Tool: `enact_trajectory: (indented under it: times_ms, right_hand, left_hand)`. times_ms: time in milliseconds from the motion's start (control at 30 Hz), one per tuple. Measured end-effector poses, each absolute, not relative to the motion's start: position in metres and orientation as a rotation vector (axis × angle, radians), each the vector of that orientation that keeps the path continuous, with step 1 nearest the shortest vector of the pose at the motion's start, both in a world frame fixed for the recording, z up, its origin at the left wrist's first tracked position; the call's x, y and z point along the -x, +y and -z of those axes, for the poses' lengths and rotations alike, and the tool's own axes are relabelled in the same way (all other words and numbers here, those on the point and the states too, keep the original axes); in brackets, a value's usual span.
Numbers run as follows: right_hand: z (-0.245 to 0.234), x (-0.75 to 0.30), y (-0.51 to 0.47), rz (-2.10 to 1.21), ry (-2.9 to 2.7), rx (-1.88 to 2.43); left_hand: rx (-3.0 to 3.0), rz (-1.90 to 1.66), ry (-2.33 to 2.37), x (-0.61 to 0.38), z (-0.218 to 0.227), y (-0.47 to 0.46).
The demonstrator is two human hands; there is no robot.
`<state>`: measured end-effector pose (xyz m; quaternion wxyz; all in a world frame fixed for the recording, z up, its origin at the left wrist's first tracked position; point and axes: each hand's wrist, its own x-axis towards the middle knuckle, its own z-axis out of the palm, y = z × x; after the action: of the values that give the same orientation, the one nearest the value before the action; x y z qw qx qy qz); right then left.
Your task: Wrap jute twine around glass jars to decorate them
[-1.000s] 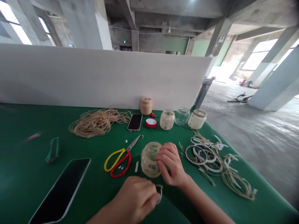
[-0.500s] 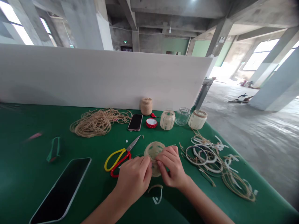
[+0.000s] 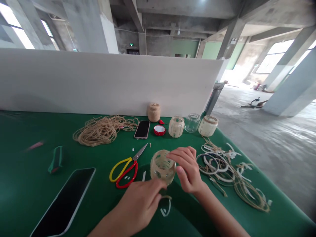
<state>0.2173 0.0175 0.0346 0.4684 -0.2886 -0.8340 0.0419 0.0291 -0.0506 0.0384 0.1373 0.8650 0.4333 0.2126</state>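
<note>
On the green table (image 3: 96, 197), the jar (image 3: 161, 173) stands between the hands, its rim next to the right hand (image 3: 187, 170), which is half open with the thumb apart, while the left hand (image 3: 144, 202) has its fingers drawn together at the jar's near side, though I cannot tell whether they pinch anything. With so loose a hold, a sideways push could tip or slide the jar; a leftward slip might knock the scissors (image 3: 135, 159), and glue, if wet, could smear.
</note>
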Motion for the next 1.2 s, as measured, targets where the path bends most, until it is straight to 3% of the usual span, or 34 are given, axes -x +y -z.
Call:
enact_trajectory:
  times_ms: [133,333,433,567,733,933,1100,1200]
  right_hand:
    - [-0.033,-0.219,0.024,-0.166,-1.886,0.833]
    - [-0.022,-0.213,0.037,-0.626,-1.783,0.916]
    - [-0.022,-0.213,0.036,-0.705,-1.806,0.896]
    - [-0.029,-0.214,0.027,-0.503,-1.941,0.777]
    - [-0.032,-0.211,0.02,-0.217,-2.145,0.652]
    - [-0.03,-0.209,0.021,-0.153,-2.22,0.628]
    - [-0.03,-0.209,0.021,-0.143,-2.21,0.651]
    - [-0.03,-0.208,0.02,-0.15,-2.218,0.654]
  left_hand:
    - [-2.56,-0.695,1.378,-0.014,-0.049,-0.035]
    - [-2.313,-0.917,1.558,-0.012,-0.06,-0.001]
    - [-2.274,-0.931,1.497,-0.011,-0.062,0.013]
    - [-2.309,-0.834,1.303,-0.007,-0.062,0.02]
    - [-2.229,-0.827,1.401,-0.008,-0.061,0.018]
    - [-2.258,-0.875,1.415,-0.008,-0.059,0.018]
    - [-2.235,-0.506,1.232,0.005,-0.063,0.001]
    - [-2.142,-0.492,1.343,0.008,-0.062,-0.011]
